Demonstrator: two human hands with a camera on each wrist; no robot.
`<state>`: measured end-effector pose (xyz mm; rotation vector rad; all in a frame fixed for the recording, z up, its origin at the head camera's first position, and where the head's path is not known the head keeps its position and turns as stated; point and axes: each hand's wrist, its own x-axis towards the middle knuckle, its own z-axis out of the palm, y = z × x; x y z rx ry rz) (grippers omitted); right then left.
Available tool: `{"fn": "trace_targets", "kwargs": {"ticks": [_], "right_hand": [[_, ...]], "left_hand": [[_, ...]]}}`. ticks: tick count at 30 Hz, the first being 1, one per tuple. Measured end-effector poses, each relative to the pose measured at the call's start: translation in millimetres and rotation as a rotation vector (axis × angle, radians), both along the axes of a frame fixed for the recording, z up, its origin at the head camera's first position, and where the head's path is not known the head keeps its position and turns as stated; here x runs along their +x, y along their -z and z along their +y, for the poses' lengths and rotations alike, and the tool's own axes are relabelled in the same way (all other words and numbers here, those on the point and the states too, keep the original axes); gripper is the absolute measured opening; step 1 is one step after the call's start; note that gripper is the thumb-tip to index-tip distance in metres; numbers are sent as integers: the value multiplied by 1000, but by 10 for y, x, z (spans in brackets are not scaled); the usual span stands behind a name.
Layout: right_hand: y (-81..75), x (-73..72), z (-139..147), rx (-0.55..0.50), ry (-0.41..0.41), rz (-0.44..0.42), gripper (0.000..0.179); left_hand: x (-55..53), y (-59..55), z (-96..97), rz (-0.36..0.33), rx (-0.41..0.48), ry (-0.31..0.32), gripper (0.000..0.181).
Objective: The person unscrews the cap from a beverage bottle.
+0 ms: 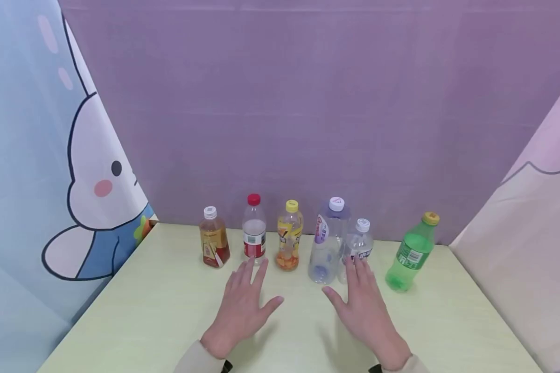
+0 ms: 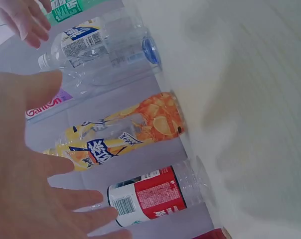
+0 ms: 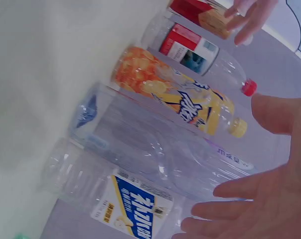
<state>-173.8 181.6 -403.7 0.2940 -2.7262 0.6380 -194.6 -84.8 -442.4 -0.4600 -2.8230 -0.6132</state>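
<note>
Both hands hover over the table with fingers spread and nothing held. My left hand (image 1: 242,305) is nearest the red-capped clear bottle (image 1: 254,230), its fingertips overlapping the base in the head view. My right hand (image 1: 366,305) reaches toward the small white-capped clear bottle (image 1: 360,241), covering its lower part. Left of that bottle stands a taller clear bottle (image 1: 329,243) with a purple label. Between the hands, farther back, is a yellow-capped bottle (image 1: 289,235) with an orange-fruit label. A squarish amber bottle (image 1: 213,238) stands at far left, a green bottle (image 1: 410,254) at far right.
The bottles form a row near the back of the pale table (image 1: 144,321). Behind them hangs a purple cloth (image 1: 308,103). A blue cartoon curtain (image 1: 18,207) flanks the left side, a pale pink one (image 1: 532,233) the right.
</note>
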Motion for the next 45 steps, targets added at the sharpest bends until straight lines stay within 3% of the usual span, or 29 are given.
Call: {"fn": "trace_targets", "kwargs": {"ticks": [3, 9, 16, 22, 27, 33, 41, 45], "right_hand": [[-73, -29, 17, -26, 0, 40, 85], [-189, -132, 33, -55, -17, 96, 85], [-376, -241, 29, -78, -53, 202, 82], [-526, -364, 24, -83, -68, 261, 85], [-655, -492, 14, -112, -76, 214, 87], [-781, -629, 9, -124, -76, 132, 91], [-821, -768, 27, -182, -47, -11, 96], [-828, -842, -4, -244, -50, -53, 94]], "left_hand": [[-15, -36, 28, -1, 33, 13, 89], [-44, -103, 74, 66, 81, 33, 82], [-65, -195, 171, 36, 132, 63, 77], [-113, -241, 291, 55, 179, 89, 74], [-206, -305, 367, 70, 238, 118, 71], [-321, -388, 430, 33, 350, 119, 69], [-474, -244, 624, -32, 614, 110, 68], [-505, -185, 677, -51, 660, 109, 67]]}}
